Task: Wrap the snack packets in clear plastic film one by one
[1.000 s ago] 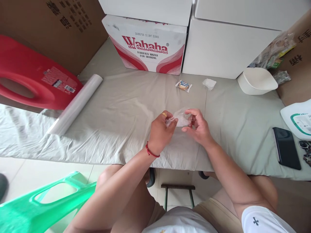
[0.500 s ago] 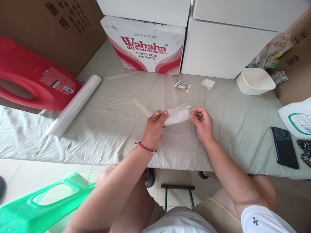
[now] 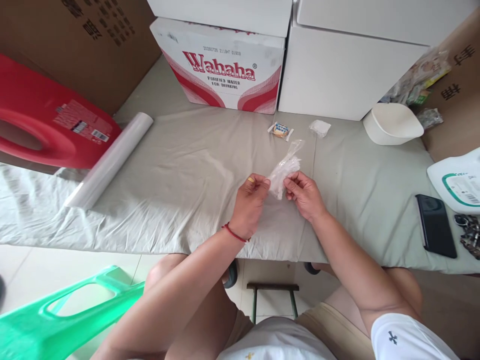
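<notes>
Between my two hands is a crinkled clear plastic bag with something white in it, held above the cloth-covered table. My left hand, with a ring and a red cord bracelet, pinches its left edge. The fingers of my right hand are closed on its right side. The bag stands tilted, its loose clear end pointing away from me. Just beyond it lie a small wrapped snack and a small white packet. What the white contents are, I cannot make out.
White cartons, one a Wahaha water box, line the back. At left are a red jug and a plastic film roll. At right stand a white bowl, a white bottle, a phone and keys. A green plastic stool is below.
The bag has turned from lying nearly level to a steep slant, its clear end now upward. My left hand moved right and my hands came closer together.
</notes>
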`<state>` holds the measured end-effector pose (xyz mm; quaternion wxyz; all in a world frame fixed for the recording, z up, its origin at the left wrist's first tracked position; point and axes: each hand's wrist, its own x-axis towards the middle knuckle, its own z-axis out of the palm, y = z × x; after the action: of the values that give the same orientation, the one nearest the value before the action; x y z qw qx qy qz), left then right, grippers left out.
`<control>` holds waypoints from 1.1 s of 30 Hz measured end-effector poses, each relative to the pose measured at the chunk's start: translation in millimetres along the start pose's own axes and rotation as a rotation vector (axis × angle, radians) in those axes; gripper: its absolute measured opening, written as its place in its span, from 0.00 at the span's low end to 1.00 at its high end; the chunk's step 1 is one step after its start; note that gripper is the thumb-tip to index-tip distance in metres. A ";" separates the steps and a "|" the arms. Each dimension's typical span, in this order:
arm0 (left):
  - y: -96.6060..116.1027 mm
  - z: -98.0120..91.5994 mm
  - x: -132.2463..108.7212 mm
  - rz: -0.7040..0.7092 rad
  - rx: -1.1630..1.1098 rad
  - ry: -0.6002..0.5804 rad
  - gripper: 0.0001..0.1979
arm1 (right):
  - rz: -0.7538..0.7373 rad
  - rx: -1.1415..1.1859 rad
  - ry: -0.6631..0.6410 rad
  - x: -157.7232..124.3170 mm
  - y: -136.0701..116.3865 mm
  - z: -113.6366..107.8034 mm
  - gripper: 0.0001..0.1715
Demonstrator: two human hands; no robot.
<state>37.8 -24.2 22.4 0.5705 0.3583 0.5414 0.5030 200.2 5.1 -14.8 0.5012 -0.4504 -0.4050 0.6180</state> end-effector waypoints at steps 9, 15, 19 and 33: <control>16.4 -23.3 22.4 -0.149 -0.046 0.130 0.12 | -0.010 0.211 0.042 2.4 -17.1 -14.4 0.17; 19.6 -16.4 11.9 -0.001 0.223 -0.063 0.54 | 0.007 0.192 -0.074 -1.3 -22.0 -14.5 0.13; 17.7 -17.7 14.4 -0.014 0.248 -0.051 0.47 | 0.059 0.199 -0.152 -5.6 -21.7 -15.0 0.11; 26.0 -14.7 14.1 0.059 -0.024 0.032 0.30 | 0.060 0.202 -0.162 -5.6 -24.2 -15.2 0.12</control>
<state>17.3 -6.5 41.2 0.5512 0.3591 0.5334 0.5317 221.5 4.4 5.0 0.4907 -0.3581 -0.3664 0.7048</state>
